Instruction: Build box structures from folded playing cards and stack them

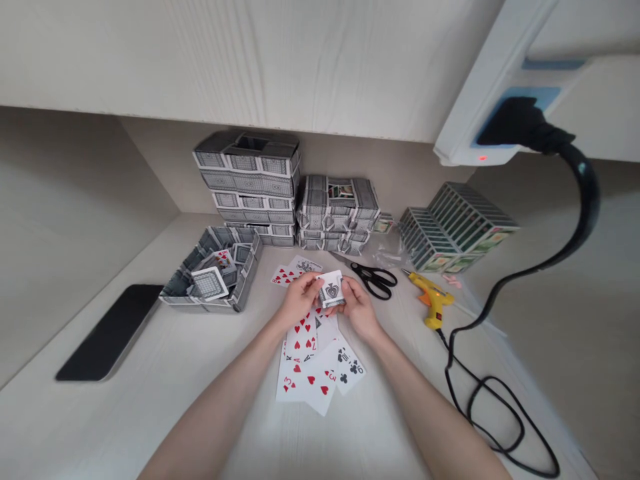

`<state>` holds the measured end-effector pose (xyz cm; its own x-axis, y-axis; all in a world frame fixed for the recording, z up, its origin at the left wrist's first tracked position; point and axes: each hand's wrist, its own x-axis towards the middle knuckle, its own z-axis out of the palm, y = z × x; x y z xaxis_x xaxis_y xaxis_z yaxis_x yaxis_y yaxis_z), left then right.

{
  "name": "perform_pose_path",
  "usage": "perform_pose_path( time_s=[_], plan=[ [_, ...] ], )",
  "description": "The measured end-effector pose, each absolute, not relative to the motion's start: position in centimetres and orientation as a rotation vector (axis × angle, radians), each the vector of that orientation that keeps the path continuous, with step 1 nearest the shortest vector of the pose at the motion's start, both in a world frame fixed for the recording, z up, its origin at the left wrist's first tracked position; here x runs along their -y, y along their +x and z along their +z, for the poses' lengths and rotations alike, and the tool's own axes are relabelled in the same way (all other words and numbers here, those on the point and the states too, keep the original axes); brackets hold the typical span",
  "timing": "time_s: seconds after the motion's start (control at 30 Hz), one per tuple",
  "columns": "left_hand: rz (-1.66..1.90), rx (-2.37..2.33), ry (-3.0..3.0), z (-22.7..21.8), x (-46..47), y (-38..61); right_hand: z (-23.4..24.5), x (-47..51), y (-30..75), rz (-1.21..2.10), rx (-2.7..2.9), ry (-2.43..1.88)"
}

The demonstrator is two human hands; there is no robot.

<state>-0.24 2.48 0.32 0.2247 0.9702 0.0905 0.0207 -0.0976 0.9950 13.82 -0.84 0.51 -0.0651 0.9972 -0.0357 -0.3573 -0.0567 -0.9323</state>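
In view are one left hand (300, 300), one right hand (358, 308), one spade card (331, 289), one pair of scissors (374, 281), one yellow glue gun (433, 298), one black phone (110, 331) and one power strip (480, 127).

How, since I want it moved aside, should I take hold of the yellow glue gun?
Grip the handle of the yellow glue gun, coming from the near side. It seems to lie on its side with the handle toward you and the black cord leaving its base. The nozzle points away toward the scissors, so avoid that end.

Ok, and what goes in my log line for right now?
left hand: holds spade-printed card | right hand: holds same card | nearby: black scissors, yellow glue gun
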Motion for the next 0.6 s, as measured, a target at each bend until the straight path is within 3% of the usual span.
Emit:
perform_pose_path(
  time_s=[0.33,0.6],
  plan=[
    [1.164,-1.142,1.621,0.1,-1.9,0.1,0.7,1.0,13.8,1.468,0.932,-0.961],
    [1.277,-1.15,1.45,0.8,-1.5,0.3,0.0,1.5,12.3,1.507,0.847,-0.921]
  ],
)
